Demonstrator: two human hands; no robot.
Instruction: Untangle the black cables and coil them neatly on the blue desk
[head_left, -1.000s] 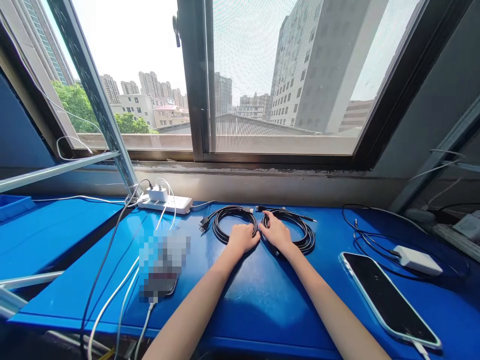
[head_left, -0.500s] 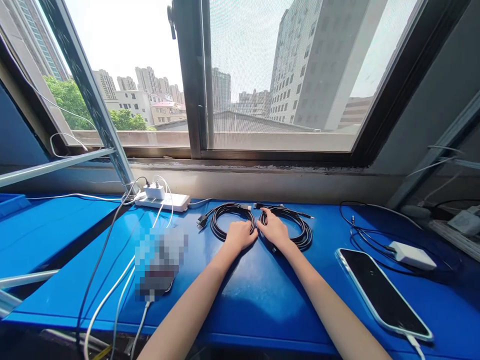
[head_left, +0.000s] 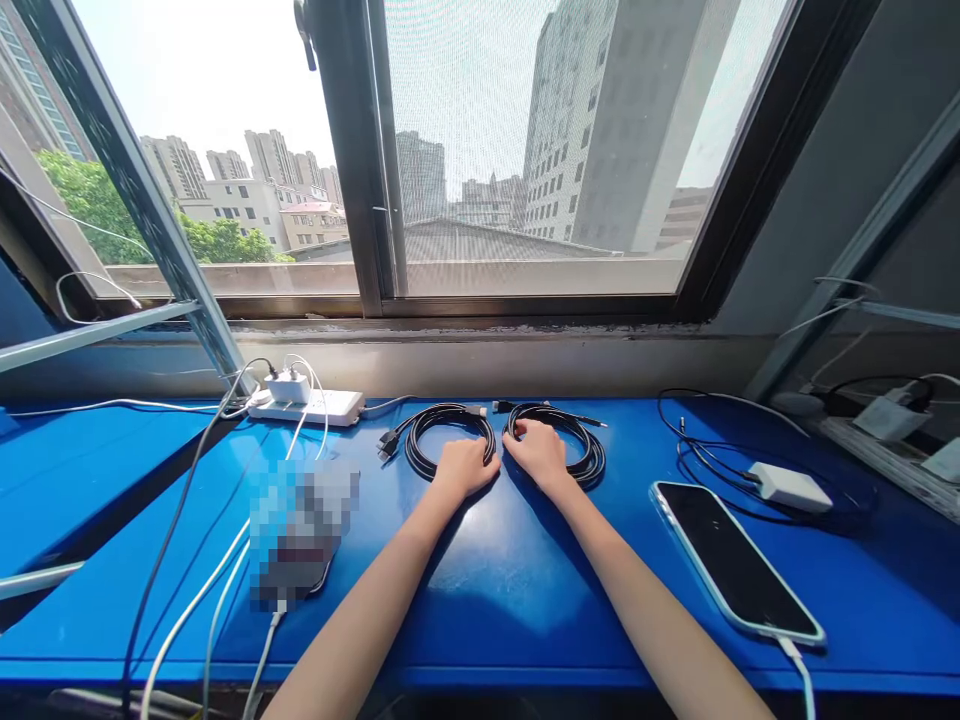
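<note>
Two coils of black cable lie side by side on the blue tabletop [head_left: 487, 590]. Around the near right part of the left cable coil [head_left: 412, 446], my left hand [head_left: 462, 466] is closed, thumb toward the other coil. A dark plug sticks out at that coil's left, and a pale connector shows at its top right. My right hand [head_left: 538, 455] grips the left side of the right cable coil [head_left: 598, 462] with curled fingers. A thin plug end points out at this coil's upper right. My palms and fingers hide the near inner parts of both coils.
A white power strip [head_left: 341, 407] with a charger stands near the wall, its cables running forward. Left of my arms is a blurred-out object [head_left: 307, 540] on a white cable. To the right lie a phone [head_left: 739, 560] and a white adapter [head_left: 790, 486] with black cable.
The fingers of my right hand have curled in around its coil; the index finger was stretched along it before. My left hand keeps its hold. The whole view has shifted slightly.
</note>
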